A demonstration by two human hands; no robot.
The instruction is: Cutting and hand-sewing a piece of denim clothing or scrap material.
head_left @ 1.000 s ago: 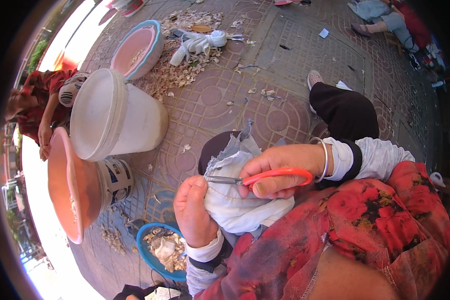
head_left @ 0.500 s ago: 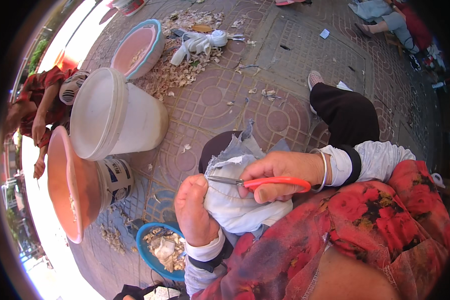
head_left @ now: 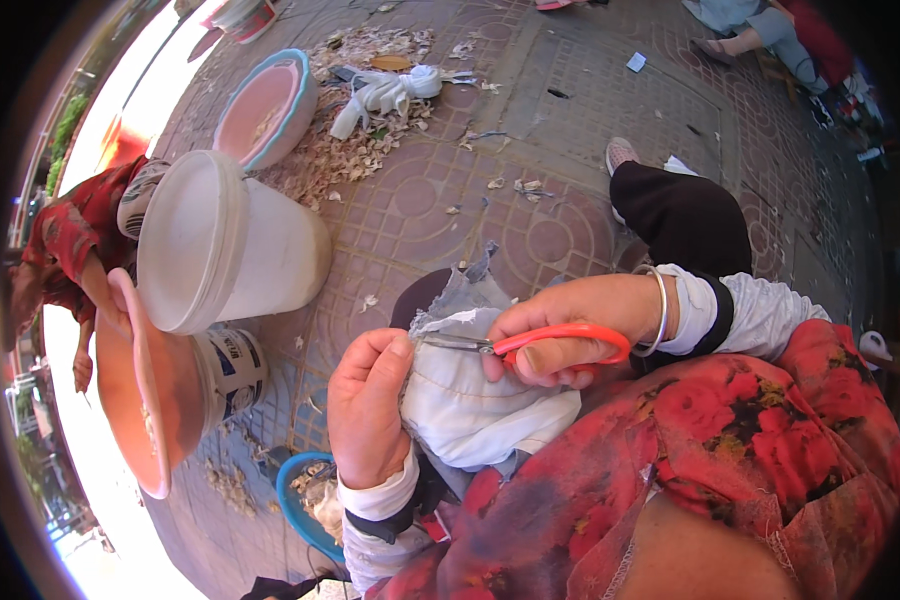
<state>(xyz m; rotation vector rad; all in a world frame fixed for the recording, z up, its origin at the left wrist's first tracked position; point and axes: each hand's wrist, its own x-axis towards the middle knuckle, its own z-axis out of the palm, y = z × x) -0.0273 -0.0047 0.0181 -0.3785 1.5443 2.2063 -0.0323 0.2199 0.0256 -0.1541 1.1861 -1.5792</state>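
Over my lap, my right hand (head_left: 570, 320) is closed round red-handled scissors (head_left: 515, 340). Their narrow metal blades point left, the tips reaching the thumb of my left hand (head_left: 372, 405). The left fingers are pinched together; whatever lies between them is hidden or too small to make out. Beneath both hands a white cloth (head_left: 485, 405) with frayed grey edges is spread on my knee.
To the left stand a lidded white bucket (head_left: 280, 245), an orange basin (head_left: 160, 400) on a printed bucket (head_left: 232, 372), and a blue bowl (head_left: 295, 500) of pale pieces. Another person's arm (head_left: 90, 275) reaches over the basin. Peelings (head_left: 370, 160) and a pink basin (head_left: 265, 105) lie ahead.
My left hand has shifted slightly left and the scissors have tilted a little. The other person's arm has moved over the orange basin. The view has turned slightly.
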